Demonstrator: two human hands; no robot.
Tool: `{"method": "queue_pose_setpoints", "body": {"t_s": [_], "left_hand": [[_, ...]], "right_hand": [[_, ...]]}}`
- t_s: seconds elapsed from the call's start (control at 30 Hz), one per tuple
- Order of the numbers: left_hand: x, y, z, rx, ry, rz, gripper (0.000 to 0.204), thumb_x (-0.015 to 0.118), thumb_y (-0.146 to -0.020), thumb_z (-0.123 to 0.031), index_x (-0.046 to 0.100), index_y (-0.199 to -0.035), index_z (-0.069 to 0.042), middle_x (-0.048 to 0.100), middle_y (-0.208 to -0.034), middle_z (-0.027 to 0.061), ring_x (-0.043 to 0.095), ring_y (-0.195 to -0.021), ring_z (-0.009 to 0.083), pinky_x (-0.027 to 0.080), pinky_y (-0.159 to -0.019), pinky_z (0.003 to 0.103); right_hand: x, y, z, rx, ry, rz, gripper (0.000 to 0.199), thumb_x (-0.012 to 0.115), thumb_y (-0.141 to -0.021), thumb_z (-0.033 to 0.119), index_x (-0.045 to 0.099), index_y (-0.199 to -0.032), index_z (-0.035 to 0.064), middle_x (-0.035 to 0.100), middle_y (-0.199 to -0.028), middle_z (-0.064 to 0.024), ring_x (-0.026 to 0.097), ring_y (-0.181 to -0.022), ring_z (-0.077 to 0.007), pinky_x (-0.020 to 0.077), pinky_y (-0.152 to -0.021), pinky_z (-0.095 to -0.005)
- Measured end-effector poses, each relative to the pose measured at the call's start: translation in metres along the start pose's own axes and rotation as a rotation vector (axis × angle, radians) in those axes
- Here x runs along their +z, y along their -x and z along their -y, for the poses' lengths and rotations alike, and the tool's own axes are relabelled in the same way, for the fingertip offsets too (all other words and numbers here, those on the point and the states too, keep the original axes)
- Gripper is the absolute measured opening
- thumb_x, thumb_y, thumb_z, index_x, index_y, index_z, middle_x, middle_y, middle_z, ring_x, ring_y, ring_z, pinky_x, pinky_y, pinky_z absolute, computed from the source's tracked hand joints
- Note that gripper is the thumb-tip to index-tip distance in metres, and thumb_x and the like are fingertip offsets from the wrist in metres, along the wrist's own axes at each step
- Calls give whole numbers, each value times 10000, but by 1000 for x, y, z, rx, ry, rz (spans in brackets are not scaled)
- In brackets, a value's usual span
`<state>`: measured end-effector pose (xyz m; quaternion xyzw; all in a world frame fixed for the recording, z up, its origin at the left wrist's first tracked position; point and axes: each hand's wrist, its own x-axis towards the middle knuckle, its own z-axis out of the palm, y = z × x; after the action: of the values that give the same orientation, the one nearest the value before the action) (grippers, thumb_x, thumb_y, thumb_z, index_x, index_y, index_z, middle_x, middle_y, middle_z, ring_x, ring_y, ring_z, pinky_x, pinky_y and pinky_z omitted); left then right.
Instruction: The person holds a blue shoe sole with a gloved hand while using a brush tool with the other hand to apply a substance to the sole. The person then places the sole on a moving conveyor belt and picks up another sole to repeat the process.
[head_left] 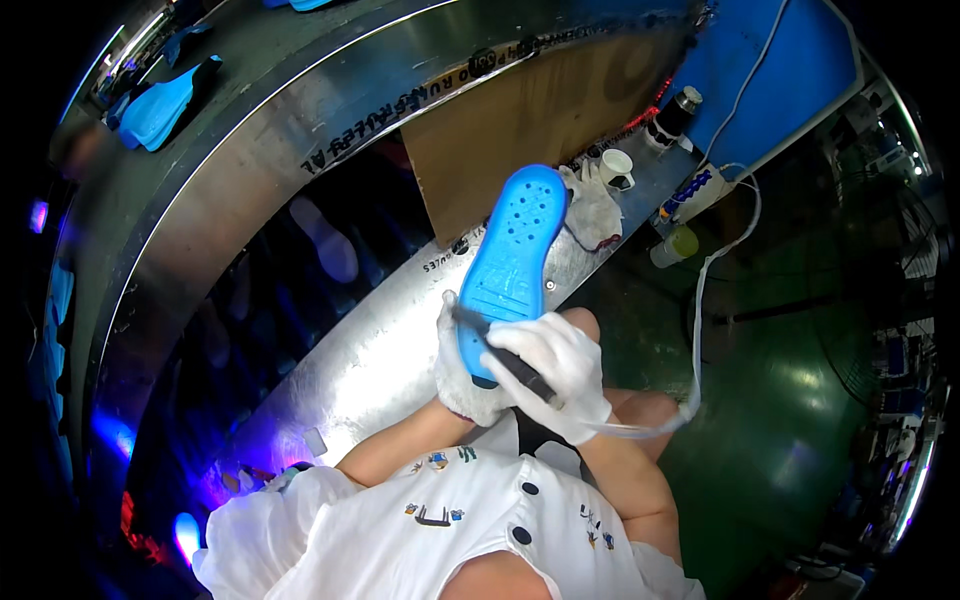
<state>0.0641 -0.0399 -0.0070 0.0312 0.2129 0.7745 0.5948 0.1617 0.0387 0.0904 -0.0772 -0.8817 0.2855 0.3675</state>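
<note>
Key relation: the bright-blue sole-shaped piece (512, 255) with small holes at its far end ran lengthwise away from the wearer, far end tipped a bit right, near end at the hands. The white-gloved left hand (468, 385) was nearer it: fingers clenched round the near end, thumb up the left edge. So the piece was held up in front of the wearer, over the bright metal bench (345, 345).

The white-gloved right hand (560, 365) was closed on a dark pen-like tool with a black handle (522, 372). Tool lay slantwise across the near end, tip pointing left and away, close to the left thumb. Couldn't tell if the tip touched the surface. A pale flexible hose (697, 350) ran from by the right wrist up to the right.

Containers, all beyond the right hand: white handled mug (617, 170) on the bench, contents unreadable; black-and-silver flask (672, 118) behind it, inside not visible; small jar with a yellow-green top (678, 246) further right, couldn't tell what was in it. Loose whitish glove (595, 212) lay just beside the mug.
</note>
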Motion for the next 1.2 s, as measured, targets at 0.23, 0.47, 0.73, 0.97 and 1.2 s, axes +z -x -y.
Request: {"method": "queue_pose_setpoints", "body": {"t_s": [0.23,0.47,0.73,0.97,1.2], "left_hand": [[16,-2,-13,-84,515,190,952,279,-873,-805,448,-1376,-15,614,-1154,278,627,-1041,389,526,-930,500],[14,-6,-27,-168,420,266,971,297,-864,-808,476,-1354,11,618,-1144,264,638,-820,356,564,-740,426],[-11,-25,-44,-427,658,404,857,388,-901,-720,488,-1352,3,615,-1106,300,630,-813,447,564,-664,473],[-4,-42,-77,-283,-22,469,552,381,-1030,-401,504,-1355,28,622,-1251,203,655,-1062,293,551,-917,414],[5,-50,-100,-24,-892,519,443,547,-968,-270,546,-1345,-37,618,-1255,161,611,-1125,239,487,-986,337]], "right_hand": [[6,9,6,8,-41,-99,171,758,-751,43,683,-902,70,666,-846,-67,635,-758,-249,513,-673,-351],[4,15,-3,76,-7,-170,190,747,-752,1,677,-918,60,657,-809,-88,632,-732,-257,509,-677,-354],[-9,17,-7,137,-261,-45,151,732,-814,28,662,-945,8,686,-874,-92,678,-794,-209,536,-678,-330],[-21,4,2,210,-290,149,217,779,-774,39,696,-974,23,698,-988,-134,693,-857,-264,550,-778,-334],[-33,-5,-9,247,-229,134,245,796,-707,-8,700,-933,-6,719,-981,-140,696,-862,-239,541,-788,-324]]}}
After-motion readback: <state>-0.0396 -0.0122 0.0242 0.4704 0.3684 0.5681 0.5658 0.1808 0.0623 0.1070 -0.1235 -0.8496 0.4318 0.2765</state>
